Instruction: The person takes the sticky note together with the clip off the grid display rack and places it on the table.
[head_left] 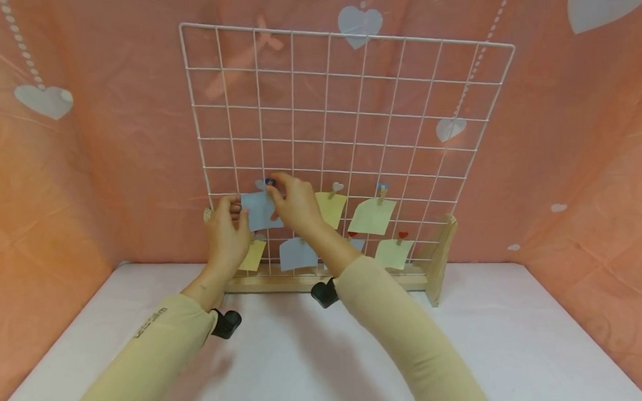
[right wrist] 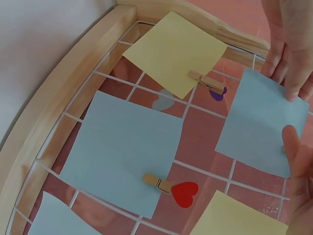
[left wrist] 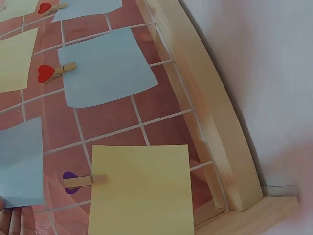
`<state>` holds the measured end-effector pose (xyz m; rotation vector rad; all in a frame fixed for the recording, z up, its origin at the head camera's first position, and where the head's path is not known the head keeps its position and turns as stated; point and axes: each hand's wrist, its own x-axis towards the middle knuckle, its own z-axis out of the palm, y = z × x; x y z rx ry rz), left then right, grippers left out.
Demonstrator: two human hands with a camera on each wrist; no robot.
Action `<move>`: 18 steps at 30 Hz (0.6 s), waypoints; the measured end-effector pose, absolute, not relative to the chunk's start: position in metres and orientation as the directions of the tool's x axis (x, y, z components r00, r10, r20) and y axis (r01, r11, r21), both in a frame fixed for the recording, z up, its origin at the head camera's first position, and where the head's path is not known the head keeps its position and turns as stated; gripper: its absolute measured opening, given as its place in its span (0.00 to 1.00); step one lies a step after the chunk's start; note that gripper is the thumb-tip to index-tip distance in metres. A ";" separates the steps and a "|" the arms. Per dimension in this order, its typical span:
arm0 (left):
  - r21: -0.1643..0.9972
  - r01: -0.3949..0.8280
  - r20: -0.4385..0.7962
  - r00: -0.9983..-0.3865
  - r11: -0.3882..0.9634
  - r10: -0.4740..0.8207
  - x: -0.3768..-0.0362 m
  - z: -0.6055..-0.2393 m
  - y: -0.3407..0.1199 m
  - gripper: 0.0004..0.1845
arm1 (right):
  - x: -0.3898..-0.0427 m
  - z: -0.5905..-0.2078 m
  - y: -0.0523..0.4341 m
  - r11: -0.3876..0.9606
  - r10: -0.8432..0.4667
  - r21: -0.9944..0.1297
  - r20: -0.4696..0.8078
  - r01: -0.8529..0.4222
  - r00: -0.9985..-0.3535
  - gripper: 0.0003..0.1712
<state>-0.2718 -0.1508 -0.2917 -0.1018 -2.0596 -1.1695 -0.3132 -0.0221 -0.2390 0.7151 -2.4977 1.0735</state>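
A light blue paper note [head_left: 260, 211] lies against the white wire grid [head_left: 343, 111] on its left side. My left hand [head_left: 229, 229] pinches the note's left edge between thumb and fingers; in the right wrist view the left hand [right wrist: 291, 54] reaches in from the top right. At the note's top edge, my right hand [head_left: 298, 206] pinches a small wooden clothespin with a dark blue heart [head_left: 270, 182], mostly hidden by the fingers. Just below hangs a yellow note [left wrist: 142, 191] on a clothespin with a purple heart [left wrist: 71, 182].
More notes hang on clothespins, among them a blue note [right wrist: 124, 147] with a red heart [right wrist: 185, 194] and a pale green note [head_left: 373, 216]. A wooden stand [head_left: 441, 261] holds the grid upright on the white table [head_left: 286, 366]. Behind hangs a pink curtain [head_left: 133, 144].
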 end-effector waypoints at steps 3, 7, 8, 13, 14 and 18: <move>0.714 0.404 0.637 -0.714 0.572 -0.290 -0.272 -0.291 -0.149 0.11 | -0.313 -0.239 -0.023 0.582 -0.305 -0.590 0.479 -0.560 -0.823 0.19; 0.738 0.396 0.614 -0.731 0.547 -0.299 -0.271 -0.291 -0.148 0.12 | -0.313 -0.240 -0.022 0.561 -0.297 -0.598 0.500 -0.572 -0.814 0.17; 0.743 0.391 0.608 -0.733 0.544 -0.303 -0.272 -0.291 -0.148 0.12 | -0.313 -0.240 -0.022 0.554 -0.298 -0.599 0.505 -0.577 -0.810 0.16; 0.754 0.386 0.603 -0.727 0.532 -0.327 -0.272 -0.292 -0.147 0.11 | -0.314 -0.239 -0.022 0.509 -0.304 -0.617 0.523 -0.600 -0.796 0.13; 0.752 0.387 0.606 -0.724 0.533 -0.330 -0.273 -0.292 -0.147 0.10 | -0.314 -0.239 -0.022 0.500 -0.301 -0.625 0.523 -0.599 -0.797 0.12; 0.749 0.385 0.612 -0.714 0.539 -0.340 -0.273 -0.295 -0.146 0.10 | -0.314 -0.241 -0.021 0.475 -0.274 -0.650 0.532 -0.594 -0.801 0.12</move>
